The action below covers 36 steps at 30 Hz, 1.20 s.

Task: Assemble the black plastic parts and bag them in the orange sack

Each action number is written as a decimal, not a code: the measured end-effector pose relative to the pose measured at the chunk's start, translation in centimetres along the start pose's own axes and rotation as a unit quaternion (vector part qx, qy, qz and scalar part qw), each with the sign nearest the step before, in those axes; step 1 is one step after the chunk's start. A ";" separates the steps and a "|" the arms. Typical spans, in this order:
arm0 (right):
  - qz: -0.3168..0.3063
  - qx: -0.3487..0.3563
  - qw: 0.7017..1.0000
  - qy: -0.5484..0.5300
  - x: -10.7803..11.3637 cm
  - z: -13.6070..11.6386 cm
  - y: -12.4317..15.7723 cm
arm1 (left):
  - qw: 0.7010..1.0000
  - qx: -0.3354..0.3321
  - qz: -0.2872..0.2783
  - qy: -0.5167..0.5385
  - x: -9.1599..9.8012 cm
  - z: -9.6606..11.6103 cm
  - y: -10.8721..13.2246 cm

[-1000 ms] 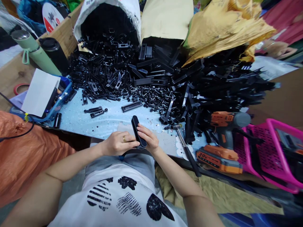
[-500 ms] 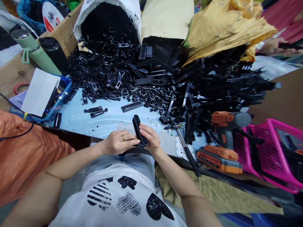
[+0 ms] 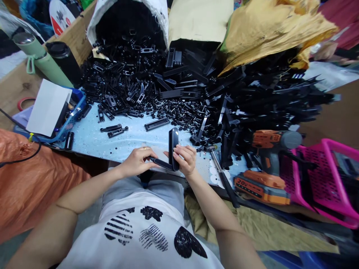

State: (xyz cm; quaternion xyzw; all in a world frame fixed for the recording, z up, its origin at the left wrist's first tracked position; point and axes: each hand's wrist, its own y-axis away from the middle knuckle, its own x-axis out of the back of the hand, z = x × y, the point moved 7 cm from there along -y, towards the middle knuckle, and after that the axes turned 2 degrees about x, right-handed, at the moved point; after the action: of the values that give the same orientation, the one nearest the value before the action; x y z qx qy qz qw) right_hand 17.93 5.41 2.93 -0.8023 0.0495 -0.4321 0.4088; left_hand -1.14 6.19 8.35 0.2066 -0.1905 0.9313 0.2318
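Observation:
Above the front edge of the bench, my right hand (image 3: 185, 160) grips the upright part of a black folding plastic piece (image 3: 174, 139), its fingers closed on the right side. A slim arm (image 3: 163, 163) swings out from the bottom of that piece to the left, forming roughly a right angle. My left hand (image 3: 137, 161), with a ring on one finger, pinches the outer end of this arm. Behind the hands, a long black slotted part (image 3: 157, 124) lies on the blue bench top (image 3: 134, 140), with two small black link parts (image 3: 113, 129) to its left.
Heaps of black parts (image 3: 126, 86) and small screws or pins (image 3: 182, 112) spread from open sacks. To the right lie a hammer (image 3: 224, 179), an orange cordless drill (image 3: 263, 168) and a pink basket (image 3: 322, 179). Bottles (image 3: 63, 63) and a blue basket (image 3: 75, 116) stand left.
The folding piece has been opened: its arm now points left from the upright part. My left hand has moved left with the arm, while my right hand has shifted slightly right.

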 end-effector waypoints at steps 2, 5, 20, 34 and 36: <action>-0.021 -0.037 0.999 0.023 -0.2 1.2 0.4 | 0.999 -0.015 0.030 -0.021 0.0 -0.9 0.3; -0.055 -0.044 0.996 0.057 -0.6 2.0 0.5 | 0.992 -0.023 0.071 -0.098 -0.5 -3.4 1.0; -0.204 -0.090 0.974 -0.037 -3.4 -0.4 1.6 | 0.984 0.050 -0.066 -0.155 -5.9 -7.4 0.5; -0.161 -0.249 0.953 -0.065 -4.0 -3.6 1.4 | 0.987 0.060 -0.082 -0.126 -6.4 -8.0 -0.3; -0.154 -0.272 0.947 -0.069 -4.5 -4.1 1.4 | 0.989 0.061 -0.059 -0.122 -6.4 -8.2 0.0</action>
State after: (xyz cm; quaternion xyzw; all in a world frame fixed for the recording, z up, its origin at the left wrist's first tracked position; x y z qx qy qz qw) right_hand 12.47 3.93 0.19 -0.9089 0.0130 -0.4031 0.1060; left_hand 1.59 7.67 -1.59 0.3433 -0.1476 0.8937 0.2484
